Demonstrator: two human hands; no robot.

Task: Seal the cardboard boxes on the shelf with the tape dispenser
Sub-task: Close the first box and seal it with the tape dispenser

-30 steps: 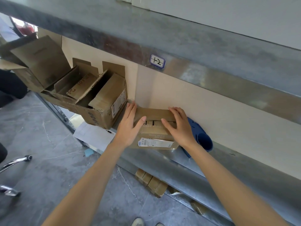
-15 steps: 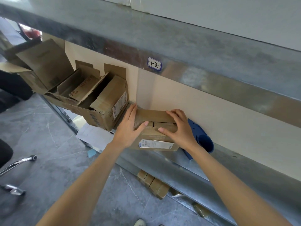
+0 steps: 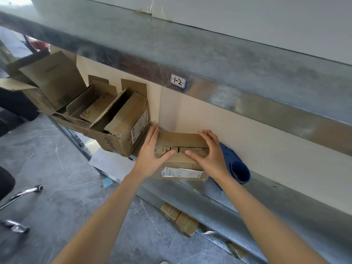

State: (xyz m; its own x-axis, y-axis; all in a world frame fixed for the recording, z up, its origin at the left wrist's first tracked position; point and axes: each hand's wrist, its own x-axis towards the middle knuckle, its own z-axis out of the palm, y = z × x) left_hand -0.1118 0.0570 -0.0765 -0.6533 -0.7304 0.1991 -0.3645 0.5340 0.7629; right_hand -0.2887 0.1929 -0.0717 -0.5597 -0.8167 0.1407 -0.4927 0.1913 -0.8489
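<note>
Head view: the left hand (image 3: 150,155) and right hand (image 3: 211,156), fingers flat and gripping nothing, press the flaps of the small brown cardboard box (image 3: 181,138) on the shiny metal shelf (image 3: 190,194). The blue plastic tape dispenser (image 3: 237,169) lies just right.

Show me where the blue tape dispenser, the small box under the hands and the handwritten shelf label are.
blue tape dispenser (image 3: 227,154): head view, on its flat side plate.
small box (image 3: 182,139): head view, on its far top flap.
shelf label (image 3: 178,81): head view, on its white middle.
</note>
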